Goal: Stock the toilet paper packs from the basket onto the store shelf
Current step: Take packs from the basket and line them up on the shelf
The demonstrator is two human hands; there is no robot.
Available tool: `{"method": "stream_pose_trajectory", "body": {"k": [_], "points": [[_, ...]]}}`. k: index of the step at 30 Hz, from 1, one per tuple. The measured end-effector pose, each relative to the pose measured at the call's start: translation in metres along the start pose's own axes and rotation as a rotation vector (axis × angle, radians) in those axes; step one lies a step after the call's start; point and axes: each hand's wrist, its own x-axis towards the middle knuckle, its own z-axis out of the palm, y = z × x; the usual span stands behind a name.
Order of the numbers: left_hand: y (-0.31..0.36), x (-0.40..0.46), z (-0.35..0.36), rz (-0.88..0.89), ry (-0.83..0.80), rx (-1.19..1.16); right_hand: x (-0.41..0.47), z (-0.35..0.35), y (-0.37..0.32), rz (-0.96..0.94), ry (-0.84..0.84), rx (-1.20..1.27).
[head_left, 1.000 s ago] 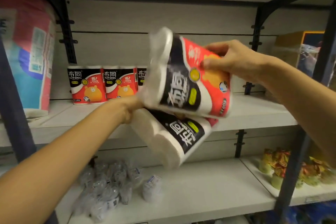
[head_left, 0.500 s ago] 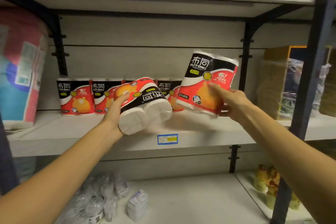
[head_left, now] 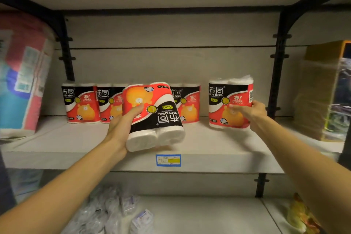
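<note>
Three red, black and white toilet paper packs (head_left: 80, 103) stand in a row at the back of the grey shelf (head_left: 218, 146). My left hand (head_left: 121, 127) grips another pack (head_left: 157, 118) from its left side. That pack is upside down and tilted, just above the shelf's front edge. My right hand (head_left: 250, 112) grips the right side of an upright pack (head_left: 228, 99), fingers across its front. This pack stands on the shelf, apart from the row on the right. The basket is out of view.
A large pink and blue paper bundle (head_left: 22, 81) fills the shelf's left end, and a film-wrapped yellow box (head_left: 322, 91) the right end. Black brackets (head_left: 278, 62) frame the bay. A price label (head_left: 168, 160) marks the front edge. Small clear-wrapped packs (head_left: 114, 213) lie on the lower shelf.
My right hand has carried its pack to the right and set it upright on the shelf. My left hand has turned its pack more upside down and moved it to the right.
</note>
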Motion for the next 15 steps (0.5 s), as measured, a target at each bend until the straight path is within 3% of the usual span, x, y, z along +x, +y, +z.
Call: {"method": "stream_pose_trajectory", "body": {"k": [5, 8, 12, 15], "points": [[-0.002, 0.011, 0.015, 0.09, 0.055, 0.108, 0.05, 0.02, 0.009, -0.019, -0.056, -0.021], [-0.002, 0.013, 0.021, 0.123, 0.049, 0.116, 0.078, 0.037, 0.023, -0.004, -0.028, -0.145], [-0.002, 0.016, 0.02, 0.113, 0.047, 0.127, 0.103, 0.042, 0.034, -0.01, 0.095, -0.495], [0.0, 0.015, 0.02, 0.13, 0.056, 0.161, 0.105, 0.043, 0.032, -0.049, 0.082, -0.49]]}}
